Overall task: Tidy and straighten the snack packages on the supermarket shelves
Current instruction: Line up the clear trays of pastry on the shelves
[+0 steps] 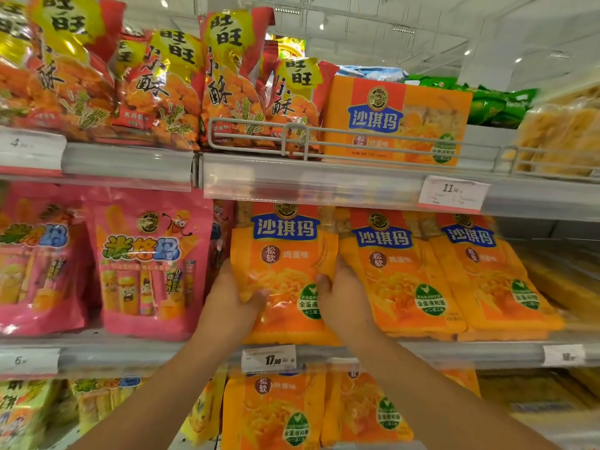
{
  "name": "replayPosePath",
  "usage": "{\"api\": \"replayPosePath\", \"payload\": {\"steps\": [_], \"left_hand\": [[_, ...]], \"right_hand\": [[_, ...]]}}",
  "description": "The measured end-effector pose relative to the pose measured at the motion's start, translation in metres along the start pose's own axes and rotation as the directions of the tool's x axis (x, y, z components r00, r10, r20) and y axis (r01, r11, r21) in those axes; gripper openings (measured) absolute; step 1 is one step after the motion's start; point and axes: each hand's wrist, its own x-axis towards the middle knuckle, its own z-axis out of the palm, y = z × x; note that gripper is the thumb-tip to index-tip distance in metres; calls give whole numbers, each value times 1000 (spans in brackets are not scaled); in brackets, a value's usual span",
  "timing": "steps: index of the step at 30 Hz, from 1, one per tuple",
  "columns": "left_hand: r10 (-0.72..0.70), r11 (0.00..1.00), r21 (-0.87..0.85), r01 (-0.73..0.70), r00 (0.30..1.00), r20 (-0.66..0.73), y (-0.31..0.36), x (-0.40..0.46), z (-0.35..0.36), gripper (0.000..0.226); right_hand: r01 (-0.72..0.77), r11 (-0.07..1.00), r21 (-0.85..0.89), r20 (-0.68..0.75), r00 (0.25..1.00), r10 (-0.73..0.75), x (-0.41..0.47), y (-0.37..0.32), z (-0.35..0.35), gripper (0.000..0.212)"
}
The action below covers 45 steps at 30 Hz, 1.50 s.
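An orange snack package (282, 254) with blue lettering stands on the middle shelf (454, 350). My left hand (232, 297) grips its left edge, thumb across the front. On its right edge, my right hand (341, 298) holds it with the thumb on the front and the fingers tucked behind. Two more orange packages of the same kind, one (399, 274) and another (487, 271), lean to its right. Pink snack bags (146, 264) stand to its left.
The upper shelf holds red and yellow snack bags (168, 89), an orange box (396, 118) behind a wire rail (324, 138), and green bags (496, 102). Price tags (453, 193) hang on the shelf edges. More orange packages (276, 414) fill the lower shelf.
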Motion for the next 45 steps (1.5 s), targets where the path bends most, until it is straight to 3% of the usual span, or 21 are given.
{"api": "replayPosePath", "payload": {"steps": [3,5,7,9,11,13,15,19,21,25,27,31,34,39,42,45], "left_hand": [[96,961,257,-104,994,43,10,-8,0,87],[369,812,461,-359,927,70,26,-17,0,83],[655,606,505,-615,746,121,48,-19,0,60],[825,459,435,-775,553,115,78,-16,-3,37],[929,285,429,-857,358,97,115,-5,-6,27],[960,167,490,-856,253,116,148,10,-8,23],[953,157,574,-804,275,125,181,30,-5,28],[812,346,651,-675,563,152,231,59,6,47],[770,392,686,-613,627,120,238,69,14,52],[828,252,795,-552,549,119,224,79,29,50],[859,244,776,-581,501,106,222,78,28,42],[853,267,754,-600,511,104,223,78,29,36],[834,283,779,-559,544,88,222,81,29,55],[825,284,783,-554,557,95,220,83,28,64],[828,295,779,-554,554,81,220,84,28,63],[842,280,788,-549,535,73,219,84,27,63]], "right_hand": [[13,1000,-10,78,997,-13,-5,-1,-10,62],[93,993,-71,128,988,-83,-14,-1,-26,78],[250,965,-76,119,963,-241,-20,-1,-50,71],[392,912,-122,48,920,-389,-24,-5,-84,47],[451,867,-211,-63,879,-473,-23,-12,-126,33],[496,834,-243,-143,832,-536,-15,-27,-162,25],[552,793,-259,-181,779,-601,1,-41,-196,19],[607,697,-382,-176,693,-699,52,-58,-239,15],[611,649,-453,-135,673,-727,81,-58,-251,18],[571,671,-474,-68,736,-674,139,-56,-260,33],[544,668,-508,-15,770,-638,167,-60,-260,42],[498,654,-570,140,843,-520,212,-66,-254,71],[465,686,-560,150,871,-468,230,-63,-244,90],[448,617,-647,176,875,-451,249,-64,-243,97],[380,665,-643,233,924,-303,256,-72,-247,99],[371,727,-578,274,927,-256,260,-82,-245,90]]}}
